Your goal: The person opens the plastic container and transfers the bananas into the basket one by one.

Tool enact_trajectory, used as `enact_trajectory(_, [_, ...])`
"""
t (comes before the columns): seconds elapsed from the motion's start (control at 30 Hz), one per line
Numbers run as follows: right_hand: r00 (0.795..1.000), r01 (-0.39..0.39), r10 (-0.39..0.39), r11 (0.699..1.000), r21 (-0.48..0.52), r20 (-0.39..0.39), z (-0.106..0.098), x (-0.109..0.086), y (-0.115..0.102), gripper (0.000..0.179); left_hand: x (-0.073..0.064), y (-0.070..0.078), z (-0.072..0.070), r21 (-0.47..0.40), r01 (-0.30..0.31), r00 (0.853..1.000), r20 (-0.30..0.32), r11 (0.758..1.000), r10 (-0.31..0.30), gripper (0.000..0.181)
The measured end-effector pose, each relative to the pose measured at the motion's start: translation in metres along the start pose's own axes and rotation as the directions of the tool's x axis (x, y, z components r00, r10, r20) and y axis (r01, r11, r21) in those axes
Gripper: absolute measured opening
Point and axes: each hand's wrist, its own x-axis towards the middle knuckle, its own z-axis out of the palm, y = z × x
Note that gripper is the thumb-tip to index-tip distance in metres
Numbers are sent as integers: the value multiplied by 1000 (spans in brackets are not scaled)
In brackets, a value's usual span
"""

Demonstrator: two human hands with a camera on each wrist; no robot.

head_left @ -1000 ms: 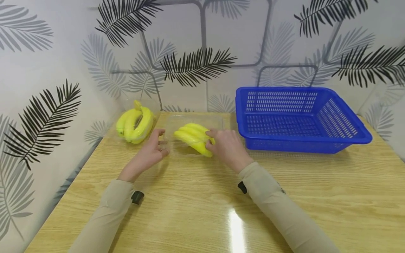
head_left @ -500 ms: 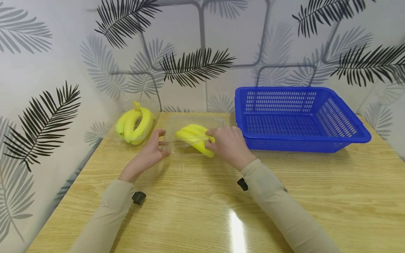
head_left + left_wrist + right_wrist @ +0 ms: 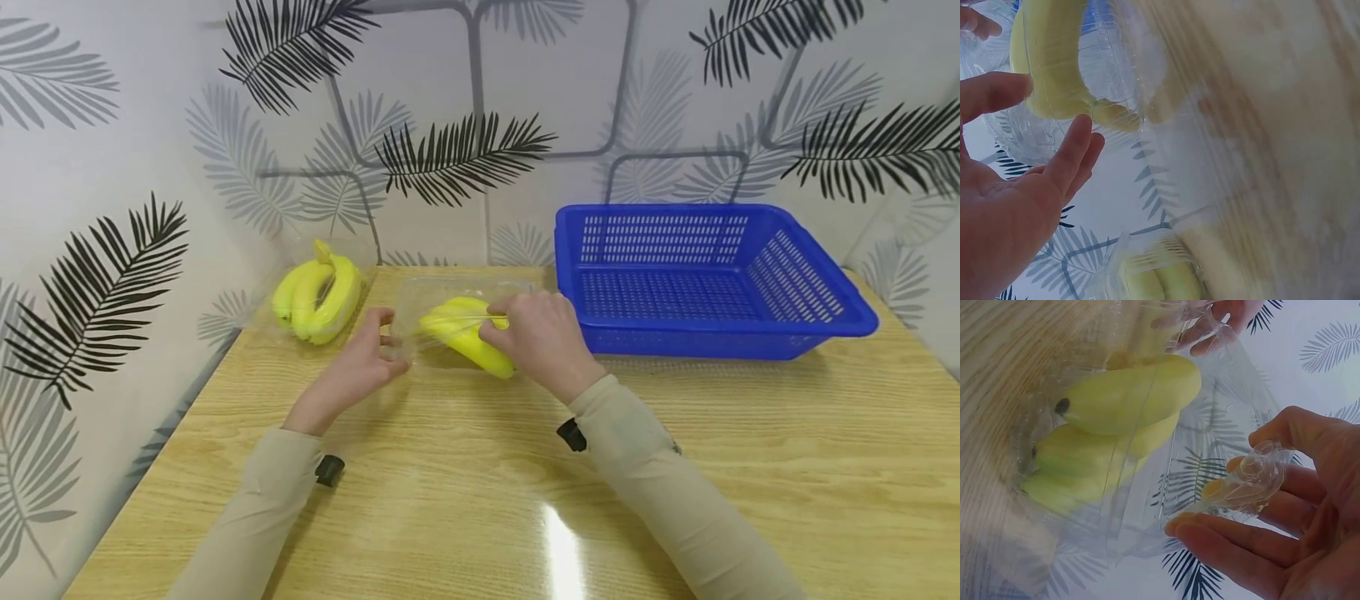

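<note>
A clear plastic clamshell box [image 3: 465,283] with yellow bananas [image 3: 461,329] in it lies mid-table. My right hand [image 3: 543,342] pinches the free edge of its clear lid [image 3: 1250,481] at the front right corner; thumb and fingers wrap this plastic in the right wrist view. The lid stands partly raised over the bananas. My left hand [image 3: 356,362] is at the box's left end, fingers spread and fairly straight, fingertips touching the plastic wall. A gap shows between its thumb and fingers in the left wrist view.
Another bunch of bananas [image 3: 315,300] sits in a clear plastic box at the back left, near the wall. A blue plastic basket [image 3: 697,346] with slotted sides stands at the back right. The wooden table [image 3: 450,483] extends toward me.
My right hand has shifted slightly away from me, and the lid edge it holds shows a little higher over the bananas. The left hand stays almost still at the left end.
</note>
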Motion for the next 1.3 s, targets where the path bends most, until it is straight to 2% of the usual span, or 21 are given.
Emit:
enact_trajectory(0.2, [1000,-13,12,1000,23,19,-1,-1,-1,22,1,1,4,5,-36,999,-40,999,36,68])
enact_trajectory(0.37, [999,10,-11,1000,18,52,-1,-1,-1,22,1,0,7,34,-79,994,-69,996,81,60])
enact_trajectory(0.57, [1000,6,-6,1000,-8,23,-8,0,4,22,-1,-7,6,-24,-105,993,-60,994,104,48])
enact_trajectory(0.67, [999,-24,25,1000,-19,20,-12,0,6,25,-2,-9,5,7,-92,995,-43,996,92,54])
enact_trajectory(0.8, [996,-72,73,997,-25,47,-16,1,9,36,-1,-8,4,-4,-58,998,-32,998,58,66])
enact_trajectory(0.93, [979,-182,173,980,82,107,-20,4,11,52,-1,-8,1,-11,-46,998,-34,999,46,61])
enact_trajectory(1.07, [964,-257,236,948,186,125,-24,6,19,60,0,-10,-1,43,-115,992,-47,992,117,48])
enact_trajectory(1.2, [958,-285,269,925,252,98,-24,6,28,57,-1,-8,2,141,-172,983,-40,975,179,45])
enact_trajectory(1.3, [949,-315,302,911,266,92,-24,6,32,52,-2,-6,4,168,-184,982,-10,968,189,51])
